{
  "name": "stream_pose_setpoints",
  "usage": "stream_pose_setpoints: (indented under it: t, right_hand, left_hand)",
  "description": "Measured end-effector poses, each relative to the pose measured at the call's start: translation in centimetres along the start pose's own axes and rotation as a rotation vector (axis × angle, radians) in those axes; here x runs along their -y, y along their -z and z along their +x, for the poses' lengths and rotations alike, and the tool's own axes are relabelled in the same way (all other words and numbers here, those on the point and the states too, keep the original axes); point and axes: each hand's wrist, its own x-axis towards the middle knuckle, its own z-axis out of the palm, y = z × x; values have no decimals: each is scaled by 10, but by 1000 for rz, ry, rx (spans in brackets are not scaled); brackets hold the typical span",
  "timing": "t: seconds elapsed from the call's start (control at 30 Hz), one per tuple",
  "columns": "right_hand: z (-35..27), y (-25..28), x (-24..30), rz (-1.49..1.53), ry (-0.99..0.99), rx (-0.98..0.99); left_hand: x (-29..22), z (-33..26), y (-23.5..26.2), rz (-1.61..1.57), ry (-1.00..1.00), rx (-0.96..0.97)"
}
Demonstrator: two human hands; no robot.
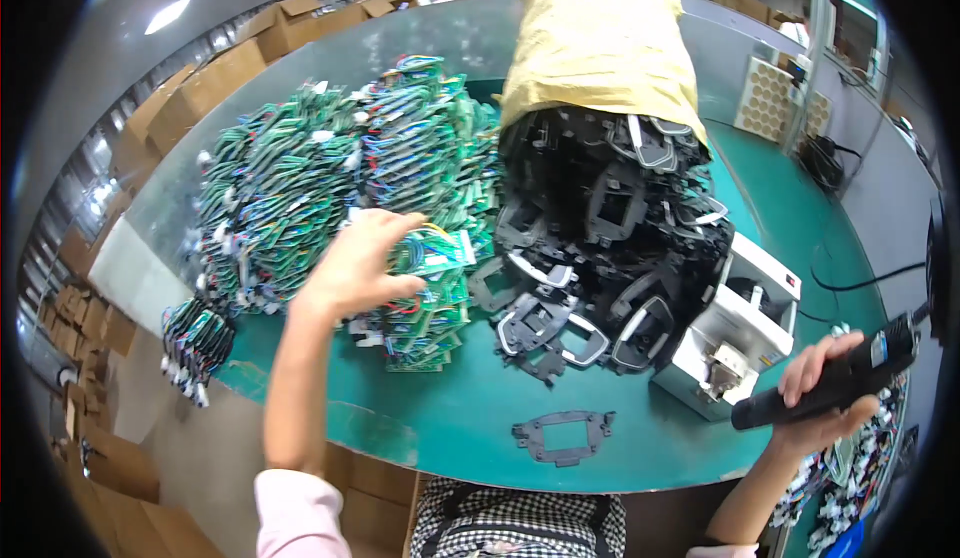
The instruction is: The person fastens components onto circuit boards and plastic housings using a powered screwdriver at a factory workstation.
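Observation:
My left hand [362, 266] reaches over stacked green circuit boards [430, 333] with coloured wires. Its thumb and fingers are spread around the edge of a board with a yellow wire, and no grip on it shows. Off to the right, my right hand [815, 408] is wrapped round a black electric screwdriver [835, 386], a thick cylinder lying nearly level above the table's right edge. Its tip cannot be made out. On the table in front of me lies a single black plastic frame [563, 438] with a rectangular opening.
A yellow sack [605, 38] spills black and grey plastic frames [615, 208] across the middle of the green table [460, 428]. Right of them stands a white-grey machine [735, 333], probably a screw feeder. More wired boards [270, 193] pile up at left; cardboard boxes [215, 83] line the far side.

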Motion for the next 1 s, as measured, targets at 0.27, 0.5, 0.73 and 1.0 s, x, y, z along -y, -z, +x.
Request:
stream_pose_setpoints:
  t: [0.27,0.5,0.73,1.0]
  right_hand:
    - [31,-8,-13,-177,62,71]
    - [33,-2,-26,-239,53,117]
    - [27,-1,-31,-295,38,120]
    - [13,3,-33,-24,-133,41]
  left_hand:
    - [4,15,5,-117,-22,80]
    - [21,11,-12,-228,-2,-140]
    - [24,5,-18,-194,-60,-292]
    - [-76,-53,22,-137,-189,-451]
